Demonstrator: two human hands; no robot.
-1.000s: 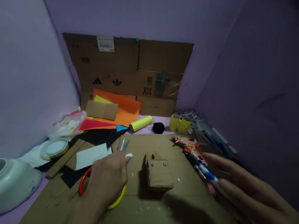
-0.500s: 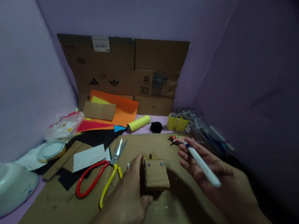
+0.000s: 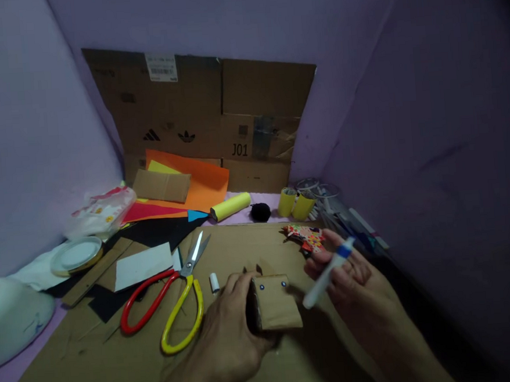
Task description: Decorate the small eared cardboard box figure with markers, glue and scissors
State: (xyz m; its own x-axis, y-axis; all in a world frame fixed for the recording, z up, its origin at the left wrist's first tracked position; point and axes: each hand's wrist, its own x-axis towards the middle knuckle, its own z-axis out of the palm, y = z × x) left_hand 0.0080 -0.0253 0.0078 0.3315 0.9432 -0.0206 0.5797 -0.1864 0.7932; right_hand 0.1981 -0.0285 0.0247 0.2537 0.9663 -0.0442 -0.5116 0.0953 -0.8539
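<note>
A small cardboard block [image 3: 277, 306] with two dark blue dots like eyes stands low in the middle, small pointed pieces rising behind it. My left hand [image 3: 231, 323] is wrapped round its left side, fingers behind and thumb in front. To the right, my right hand [image 3: 353, 286] pinches a white marker [image 3: 323, 285] with a blue band, blurred by motion and tilted, apart from the block. A white cap [image 3: 214, 283] lies on the cardboard near my left knuckles. Left of this hand rest scissors [image 3: 188, 271] with one red and one yellow handle.
Behind my right hand lies a colourful patterned piece [image 3: 308, 237]. Further back are a yellow tube [image 3: 230, 206], a black fuzzy ball [image 3: 260, 212] and two short yellow rolls [image 3: 287, 202]. A white bowl [image 3: 15, 324] and a lid [image 3: 76, 254] sit left; a cardboard sheet [image 3: 188, 114] leans on the wall.
The marker has turned in my right hand, its blue part now pointing up and right. The cardboard block has shifted slightly right and tilted in my left hand. The whole view has moved a little.
</note>
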